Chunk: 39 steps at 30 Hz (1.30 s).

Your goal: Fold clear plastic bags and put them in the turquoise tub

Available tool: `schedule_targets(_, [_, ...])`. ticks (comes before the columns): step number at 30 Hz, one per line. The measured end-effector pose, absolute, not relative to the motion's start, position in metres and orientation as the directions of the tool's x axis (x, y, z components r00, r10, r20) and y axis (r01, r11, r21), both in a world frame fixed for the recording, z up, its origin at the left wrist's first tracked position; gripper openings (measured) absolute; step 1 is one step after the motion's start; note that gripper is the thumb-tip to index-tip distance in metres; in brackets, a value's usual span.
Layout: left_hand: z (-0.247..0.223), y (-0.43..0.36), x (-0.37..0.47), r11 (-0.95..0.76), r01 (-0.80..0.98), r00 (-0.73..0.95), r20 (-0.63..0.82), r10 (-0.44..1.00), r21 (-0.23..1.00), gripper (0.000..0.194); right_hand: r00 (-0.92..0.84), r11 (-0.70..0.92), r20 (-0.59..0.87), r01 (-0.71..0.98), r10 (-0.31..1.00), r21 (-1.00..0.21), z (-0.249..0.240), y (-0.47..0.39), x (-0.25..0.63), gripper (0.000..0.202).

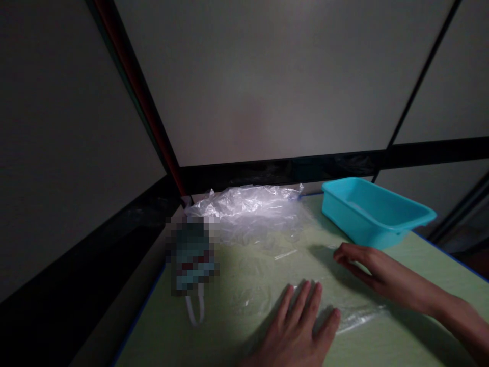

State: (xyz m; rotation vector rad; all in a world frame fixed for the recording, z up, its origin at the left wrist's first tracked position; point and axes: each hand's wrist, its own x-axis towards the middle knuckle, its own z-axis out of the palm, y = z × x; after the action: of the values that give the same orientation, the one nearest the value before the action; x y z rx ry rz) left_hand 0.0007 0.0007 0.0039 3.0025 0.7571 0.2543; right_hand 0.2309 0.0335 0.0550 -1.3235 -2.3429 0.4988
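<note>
A clear plastic sheet or bag (263, 265) lies spread over the light green table, its far part crumpled into a shiny heap. My left hand (301, 326) rests flat on the near part of the plastic, fingers apart. Above the plastic's right side, my right hand (362, 262) is raised just in front of the turquoise basin, its fingers curled and bent toward the thumb. Whether anything thin is between those fingertips is too small to tell.
The turquoise basin (372, 229) stands at the table's back right. A pixelated item with a white strap (195, 308) lies at the left. Behind the table (168, 331) rise pale panels (267, 76) with dark frames.
</note>
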Motion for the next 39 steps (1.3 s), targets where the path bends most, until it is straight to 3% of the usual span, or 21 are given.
schedule_targets(6, [0.017, 0.004, -0.003, -0.874, 0.459, 0.865, 0.142, 0.48, 0.158, 0.043, -0.584, 0.574, 0.129, 0.691, 0.801, -0.439, 0.052, 0.032, 0.211, 0.033])
schedule_targets(9, [0.031, 0.008, -0.006, -0.808, 0.528, 0.817, 0.103, 0.567, 0.26, 0.057, -0.623, 0.597, 0.097, 0.676, 0.776, -0.431, 0.049, 0.03, 0.206, 0.04])
schedule_targets(13, [0.041, 0.019, -0.009, -0.589, 0.743, 0.585, 0.118, 0.802, 0.316, 0.047, -0.677, 0.636, 0.062, 0.652, 0.734, -0.412, 0.044, 0.033, 0.202, 0.048])
schedule_targets(16, [0.038, 0.032, -0.012, -0.475, 0.805, 0.447, 0.164, 0.879, 0.356, 0.039, -0.719, 0.656, 0.023, 0.621, 0.695, -0.429, 0.042, 0.034, 0.202, 0.048])
schedule_targets(22, [0.026, 0.056, -0.022, -0.391, 0.825, 0.328, 0.217, 0.919, 0.408, 0.033, -0.735, 0.661, 0.02, 0.598, 0.678, -0.453, 0.048, 0.032, 0.204, 0.043])
schedule_targets(31, [0.019, 0.055, -0.022, -0.325, 0.901, 0.314, 0.085, 0.946, 0.288, 0.046, -0.733, 0.658, 0.033, 0.59, 0.68, -0.468, 0.054, 0.031, 0.204, 0.037])
schedule_targets(39, [0.02, 0.056, -0.021, -0.36, 0.855, 0.304, 0.201, 0.931, 0.373, 0.04, -0.727, 0.654, 0.041, 0.591, 0.686, -0.473, 0.053, 0.03, 0.204, 0.036])
